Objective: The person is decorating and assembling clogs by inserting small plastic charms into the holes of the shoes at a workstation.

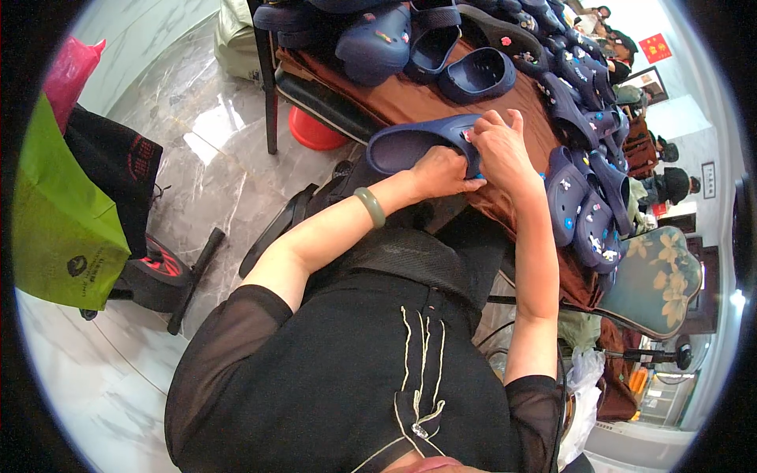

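Observation:
A navy blue clog (410,143) is held over my lap at the near edge of the table, its opening toward the left. My left hand (441,170) is closed on the clog's near side, with fingers reaching into the shoe. My right hand (501,150) is at the toe end, its thumb and fingertips pinched at a small pinkish charm (467,135) on the clog's upper. The right hand's fingers partly cover the toe. A bit of blue shows by the left thumb; what it is I cannot make out.
Several navy clogs (478,76) with small charms crowd the brown-covered table (378,98). More decorated clogs (566,197) lie to the right. A flowered chair back (658,276) stands at right. A red basin (317,130) is under the table; a green bag (67,213) hangs left.

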Tool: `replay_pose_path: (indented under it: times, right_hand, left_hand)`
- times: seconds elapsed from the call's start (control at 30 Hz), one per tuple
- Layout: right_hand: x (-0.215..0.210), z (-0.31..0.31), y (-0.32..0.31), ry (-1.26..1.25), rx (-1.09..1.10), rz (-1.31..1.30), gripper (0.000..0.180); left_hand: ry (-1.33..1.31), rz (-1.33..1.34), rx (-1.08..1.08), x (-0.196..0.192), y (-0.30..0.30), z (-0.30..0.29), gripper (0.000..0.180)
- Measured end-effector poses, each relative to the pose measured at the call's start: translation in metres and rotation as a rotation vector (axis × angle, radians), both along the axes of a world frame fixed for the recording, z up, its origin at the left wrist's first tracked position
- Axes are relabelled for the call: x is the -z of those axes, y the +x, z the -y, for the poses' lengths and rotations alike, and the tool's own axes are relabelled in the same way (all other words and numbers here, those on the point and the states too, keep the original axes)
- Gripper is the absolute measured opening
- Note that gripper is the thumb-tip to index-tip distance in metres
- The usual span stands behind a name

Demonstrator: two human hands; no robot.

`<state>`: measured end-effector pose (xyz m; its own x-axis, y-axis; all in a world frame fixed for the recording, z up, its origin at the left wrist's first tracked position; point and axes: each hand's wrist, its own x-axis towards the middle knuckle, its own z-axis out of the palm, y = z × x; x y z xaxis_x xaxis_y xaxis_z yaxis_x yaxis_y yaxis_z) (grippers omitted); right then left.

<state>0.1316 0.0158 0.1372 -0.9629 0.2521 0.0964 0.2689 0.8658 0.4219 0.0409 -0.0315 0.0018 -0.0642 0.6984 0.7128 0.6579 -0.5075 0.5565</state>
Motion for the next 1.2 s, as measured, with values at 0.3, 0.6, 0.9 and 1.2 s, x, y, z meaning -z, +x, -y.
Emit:
replay_pose_path:
  times: [0.3, 0.6, 0.9, 1.2]
  right_hand:
    - [0.000, 0.009, -0.008, -0.019, 0.088, 0.088, 0.015]
    - [0.032, 0.008, 0.014, 0.035, 0.026, -0.395, 0.024]
    - [0.065, 0.035, 0.059, -0.451, 0.129, -1.136, 0.010]
    - [0.086, 0.039, 0.082, -1.245, 0.288, -1.045, 0.073]
  left_hand:
    - [-0.122, -0.032, 0.029, -0.010, -0.001, 0.008, 0.039]
    - [-0.058, 0.081, 0.034, -0.006, -0.002, 0.008, 0.034]
    - [0.054, 0.206, 0.113, -0.010, 0.005, 0.004, 0.031]
    - [-0.177, 0.857, 0.134, -0.076, 0.037, 0.024, 0.021]
